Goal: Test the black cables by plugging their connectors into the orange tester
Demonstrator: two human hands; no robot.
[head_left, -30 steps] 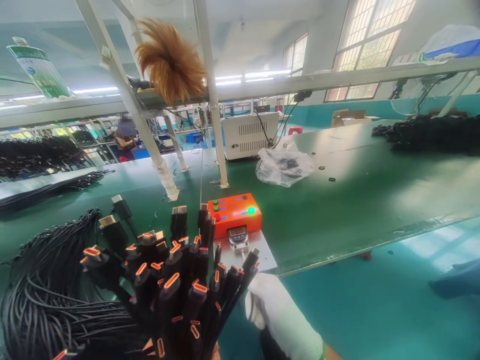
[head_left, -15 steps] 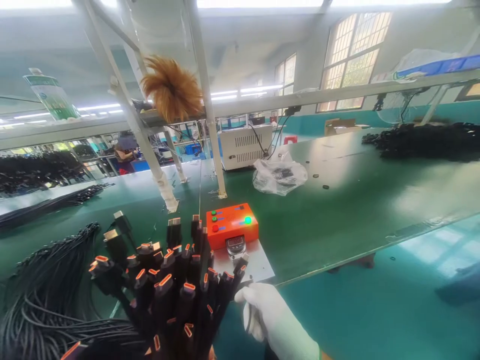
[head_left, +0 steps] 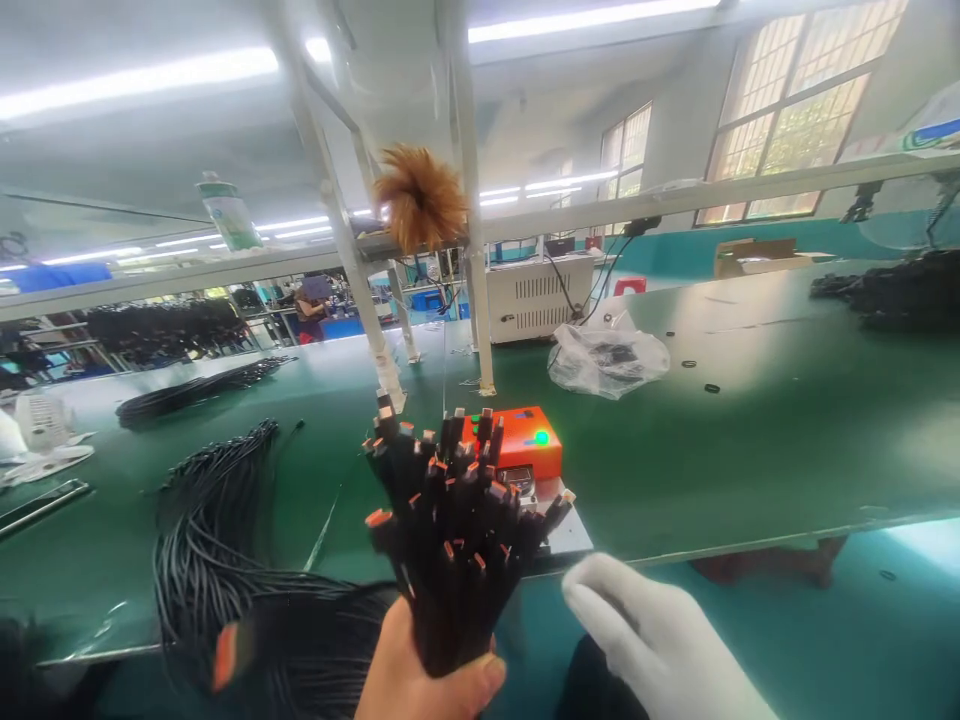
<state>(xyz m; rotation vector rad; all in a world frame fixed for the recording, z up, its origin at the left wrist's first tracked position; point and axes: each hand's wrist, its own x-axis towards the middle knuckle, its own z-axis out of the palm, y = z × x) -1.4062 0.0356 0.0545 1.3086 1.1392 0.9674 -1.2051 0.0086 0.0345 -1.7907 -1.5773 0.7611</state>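
Observation:
My bare left hand (head_left: 435,670) grips an upright bundle of black USB cables (head_left: 457,560), its fingers wrapped round them below the plugs. Their metal plug ends with orange inside fan out at the top, and one leans right. The white-gloved right hand (head_left: 645,620) is just right of the bundle, apart from it. Its fingers are curled and pressed together; anything inside is hidden. Behind the bundle stands an orange tester box (head_left: 525,430) with a lit green light, partly covered by the plugs. A small display (head_left: 517,477) sits at its front.
More black cables (head_left: 217,510) lie on the green table (head_left: 750,440) at left, with one blurred plug (head_left: 226,655) close to the camera. Further back are a clear plastic bag (head_left: 607,360), a vented metal box (head_left: 532,295), shelf posts (head_left: 481,300) and a brown duster (head_left: 421,200).
The view has turned left, so the scene sits further right. The bundle now shows in front of the orange box with my left hand visible below. My right hand has drawn away from the bundle.

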